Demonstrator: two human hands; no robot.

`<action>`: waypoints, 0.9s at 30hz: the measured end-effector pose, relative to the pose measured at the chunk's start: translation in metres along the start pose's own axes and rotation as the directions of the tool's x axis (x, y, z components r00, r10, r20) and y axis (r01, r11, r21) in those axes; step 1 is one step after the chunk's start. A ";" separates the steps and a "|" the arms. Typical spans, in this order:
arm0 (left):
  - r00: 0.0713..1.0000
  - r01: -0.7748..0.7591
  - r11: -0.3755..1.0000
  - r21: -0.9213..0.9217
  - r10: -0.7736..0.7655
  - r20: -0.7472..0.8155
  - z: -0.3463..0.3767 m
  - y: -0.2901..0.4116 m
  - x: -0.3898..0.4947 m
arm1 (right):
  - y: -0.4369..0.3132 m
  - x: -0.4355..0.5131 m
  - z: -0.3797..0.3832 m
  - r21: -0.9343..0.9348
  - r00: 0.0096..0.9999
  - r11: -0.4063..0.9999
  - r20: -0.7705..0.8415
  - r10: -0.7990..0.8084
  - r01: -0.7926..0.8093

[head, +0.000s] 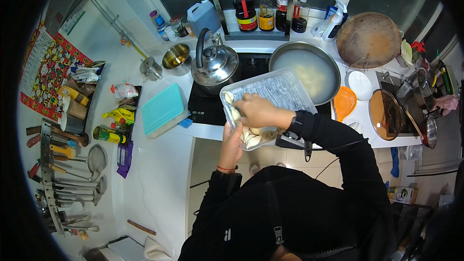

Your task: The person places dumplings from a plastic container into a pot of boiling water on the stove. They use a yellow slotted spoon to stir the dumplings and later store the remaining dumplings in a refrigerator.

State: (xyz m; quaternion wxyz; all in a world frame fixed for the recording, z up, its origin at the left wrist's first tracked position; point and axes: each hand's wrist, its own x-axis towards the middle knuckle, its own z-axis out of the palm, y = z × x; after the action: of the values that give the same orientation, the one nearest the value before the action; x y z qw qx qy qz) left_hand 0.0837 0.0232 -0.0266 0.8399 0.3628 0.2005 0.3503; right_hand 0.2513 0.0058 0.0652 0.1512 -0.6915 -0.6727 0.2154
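Note:
My left hand (232,145) grips the lower left edge of a clear plastic container (286,83), which is tilted over the front of the cooktop. Inside, pale dumplings (252,139) are gathered along its left and near sides, and the bare part of its floor looks streaked with white. My right hand (255,110) reaches in, its fingers on the dumplings at the left side; whether they pinch one cannot be seen. Right behind the container stands a wide metal pan (304,72) of cloudy liquid, with pale pieces showing below the surface.
A steel kettle (215,63) stands on the cooktop's left part. To its left are a small metal pot (177,59) and a turquoise-lidded container (164,110). An orange slotted scoop (344,103), a white lid-like dish (360,85) and a glass lid (386,114) lie right of the pan.

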 end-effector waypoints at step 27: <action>1.000 0.024 0.995 0.101 -0.023 -0.006 -0.003 0.016 0.006 | 0.010 0.003 0.030 0.071 0.932 0.972 -0.309 -0.191 0.222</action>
State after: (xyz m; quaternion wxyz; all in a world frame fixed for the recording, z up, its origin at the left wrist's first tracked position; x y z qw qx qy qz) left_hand 0.0793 0.0370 -0.0175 0.8242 0.4014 0.2243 0.3306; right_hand 0.2452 0.0062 0.0343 0.3095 -0.6326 -0.6987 0.1259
